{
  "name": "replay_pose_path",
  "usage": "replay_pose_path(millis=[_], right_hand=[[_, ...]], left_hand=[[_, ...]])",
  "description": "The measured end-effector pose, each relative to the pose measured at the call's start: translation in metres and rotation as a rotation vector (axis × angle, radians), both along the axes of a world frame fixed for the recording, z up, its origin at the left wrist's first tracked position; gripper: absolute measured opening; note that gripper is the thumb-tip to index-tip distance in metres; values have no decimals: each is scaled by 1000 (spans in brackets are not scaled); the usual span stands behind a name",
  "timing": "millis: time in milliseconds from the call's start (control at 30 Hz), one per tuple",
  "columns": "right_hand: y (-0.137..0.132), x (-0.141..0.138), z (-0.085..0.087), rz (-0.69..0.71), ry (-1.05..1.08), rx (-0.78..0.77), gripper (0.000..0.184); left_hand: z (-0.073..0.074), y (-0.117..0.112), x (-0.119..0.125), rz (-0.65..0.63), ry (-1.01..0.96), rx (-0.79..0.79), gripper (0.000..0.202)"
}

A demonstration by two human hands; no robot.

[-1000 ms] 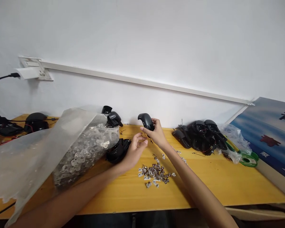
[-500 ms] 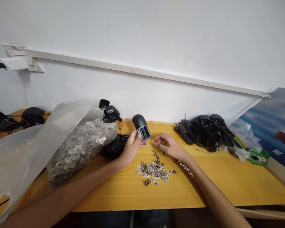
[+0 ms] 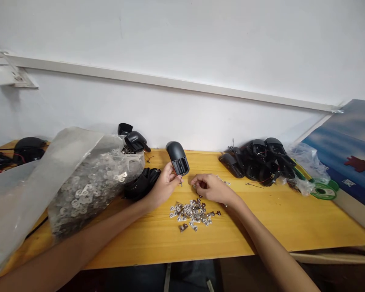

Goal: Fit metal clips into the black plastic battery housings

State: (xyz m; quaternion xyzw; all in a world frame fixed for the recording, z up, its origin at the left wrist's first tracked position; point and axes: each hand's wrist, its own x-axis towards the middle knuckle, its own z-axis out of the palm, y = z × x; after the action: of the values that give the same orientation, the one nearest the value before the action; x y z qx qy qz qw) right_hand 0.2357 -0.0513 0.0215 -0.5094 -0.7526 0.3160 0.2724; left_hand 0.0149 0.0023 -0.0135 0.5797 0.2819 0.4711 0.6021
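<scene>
My left hand (image 3: 166,184) grips the lower end of a black plastic battery housing (image 3: 175,151), tilted up with its slotted battery compartment towards me. A short thin wire with a small metal end hangs below it. Just to the right, my right hand (image 3: 212,189) is low over the table, fingers curled and tips pinched together; whatever is between them is too small to make out. In front of both hands lies a loose pile of small metal battery contacts (image 3: 192,211), some flat plates and some with springs. A few more contacts (image 3: 223,180) lie behind my right hand.
On the left stands a clear plastic bag (image 3: 91,190) full of metal plates, with black housings (image 3: 136,141) on and beside it. Several black housings (image 3: 255,160) are heaped at the back right, near a green solder spool (image 3: 324,190). The yellow table (image 3: 134,249) ends before me.
My right hand has curled its fingers and come lower, near the contacts. The housing in my left hand has turned slightly. The whole view has shifted a little.
</scene>
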Motion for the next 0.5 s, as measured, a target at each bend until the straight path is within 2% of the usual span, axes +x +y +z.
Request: replay_pose_path(millis=[67, 167, 300, 500], right_hand=[[2, -1, -2, -63, 82, 11, 20], [7, -5, -5, -171, 336, 12, 14], [11, -20, -10, -252, 681, -42, 24], [12, -36, -16, -354, 740, -61, 29]], left_hand=[[1, 0, 0, -17, -8, 1, 42], [2, -1, 0, -15, -16, 1, 42], [4, -3, 2, -19, -24, 14, 43], [3, -5, 3, -17, 2, 19, 43]])
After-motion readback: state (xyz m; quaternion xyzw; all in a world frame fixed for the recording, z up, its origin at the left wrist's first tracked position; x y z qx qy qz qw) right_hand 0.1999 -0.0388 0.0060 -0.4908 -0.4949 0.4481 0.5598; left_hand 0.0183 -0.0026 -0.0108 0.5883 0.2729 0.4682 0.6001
